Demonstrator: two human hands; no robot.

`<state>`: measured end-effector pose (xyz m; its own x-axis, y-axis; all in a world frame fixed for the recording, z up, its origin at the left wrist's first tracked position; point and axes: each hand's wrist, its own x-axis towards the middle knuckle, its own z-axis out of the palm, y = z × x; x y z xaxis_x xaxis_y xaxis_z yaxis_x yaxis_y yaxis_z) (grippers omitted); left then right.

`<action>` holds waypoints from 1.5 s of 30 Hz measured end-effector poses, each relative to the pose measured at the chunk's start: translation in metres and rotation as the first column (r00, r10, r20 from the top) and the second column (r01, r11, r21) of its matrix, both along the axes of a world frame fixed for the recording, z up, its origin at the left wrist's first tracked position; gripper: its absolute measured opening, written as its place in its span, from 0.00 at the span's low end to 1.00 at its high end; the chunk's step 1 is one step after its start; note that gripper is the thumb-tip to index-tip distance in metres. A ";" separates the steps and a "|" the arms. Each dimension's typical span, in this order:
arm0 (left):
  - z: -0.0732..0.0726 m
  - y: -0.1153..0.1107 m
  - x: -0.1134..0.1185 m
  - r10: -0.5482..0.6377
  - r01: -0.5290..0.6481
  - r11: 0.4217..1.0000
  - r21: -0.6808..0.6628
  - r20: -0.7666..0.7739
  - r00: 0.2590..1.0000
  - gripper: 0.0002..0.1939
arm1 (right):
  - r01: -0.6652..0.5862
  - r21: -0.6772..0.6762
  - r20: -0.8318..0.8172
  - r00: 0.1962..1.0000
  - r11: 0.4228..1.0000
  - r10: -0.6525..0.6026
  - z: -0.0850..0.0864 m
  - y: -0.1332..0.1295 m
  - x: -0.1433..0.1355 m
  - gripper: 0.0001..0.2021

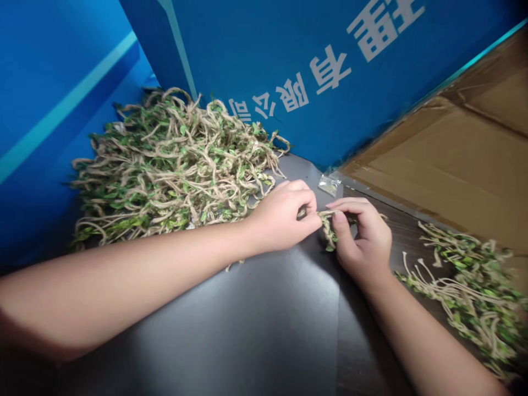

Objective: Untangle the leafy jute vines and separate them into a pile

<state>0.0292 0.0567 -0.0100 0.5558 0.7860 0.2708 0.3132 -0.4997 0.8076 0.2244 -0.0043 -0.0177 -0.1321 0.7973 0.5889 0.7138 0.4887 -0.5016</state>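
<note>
Blue panels stood behind a table (pixel 358 363) of dark wood grain, partly covered by a smooth grey sheet (pixel 247 319). At far left was a plain blue panel (pixel 53 60) with a paler stripe; beside it, a second blue panel (pixel 247 49) carried large white characters that appeared upside down. Against these panels lay a big tangled heap (pixel 181 159) of tan cords with small green leaves. Just right of the heap was the left hand (pixel 286 217), nearly closed, its fingers curled and its thumb and forefinger pinched on a leafy cord (pixel 329 231). That cord was between the two hands, above the right part of the sheet, with a short leafy length hanging down. Just beyond it lay a small clear packet (pixel 329 185). Next came the right hand (pixel 365 236), partly closed, thumb and fingertips on the same cord. Behind the right hand and to its right was brown cardboard (pixel 445 159). At far right, a smaller pile (pixel 474 297) of leafy cords lay with loose ends pointing left.
</note>
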 end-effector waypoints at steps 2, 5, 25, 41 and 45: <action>-0.001 0.000 0.000 0.003 -0.003 1.000 0.006 -0.004 1.000 0.07 | 0.007 -0.005 0.023 1.000 1.000 -0.007 0.000 0.000 -0.001 0.07; -0.002 0.000 0.000 0.002 -0.002 1.000 0.016 -0.017 1.000 0.06 | -0.006 -0.001 0.051 0.999 1.000 0.006 0.002 0.001 -0.002 0.14; 0.000 0.000 0.000 -0.002 0.002 1.000 -0.025 0.005 1.000 0.06 | 0.074 -0.027 -0.149 0.986 0.997 -0.077 -0.005 0.000 0.003 0.02; -0.001 -0.001 0.000 0.002 -0.002 1.000 -0.026 -0.015 1.000 0.07 | -0.017 -0.015 0.165 0.986 1.000 0.020 -0.002 0.004 0.001 0.02; -0.003 0.000 0.000 0.006 -0.006 1.000 -0.005 -0.001 1.000 0.07 | 0.033 0.002 0.059 0.998 0.999 -0.033 -0.003 0.003 0.002 0.01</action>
<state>0.0296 0.0566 -0.0127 0.5517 0.7904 0.2662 0.3170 -0.4939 0.8096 0.2264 -0.0014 -0.0207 -0.1397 0.8013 0.5817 0.7579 0.4646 -0.4579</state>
